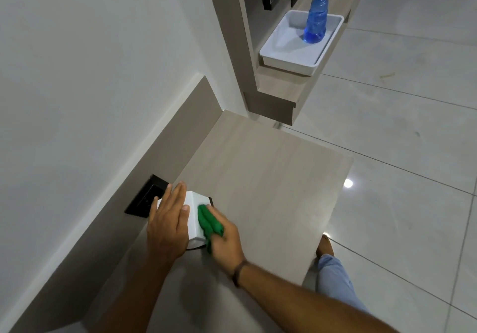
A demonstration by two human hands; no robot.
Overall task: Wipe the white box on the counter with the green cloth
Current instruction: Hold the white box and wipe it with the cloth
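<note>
A small white box (195, 215) stands on the pale wood counter (263, 182), close to the back panel. My left hand (169, 225) lies flat over the box's left side and top, fingers spread, holding it steady. My right hand (224, 239) presses a bunched green cloth (209, 221) against the box's right face. Most of the box is hidden under the two hands and the cloth.
A black wall socket (145, 197) sits in the back panel just left of the box. On a shelf at the upper right, a blue spray bottle (316, 17) stands in a white tray (289, 57). The counter's right edge drops to a tiled floor (400, 151).
</note>
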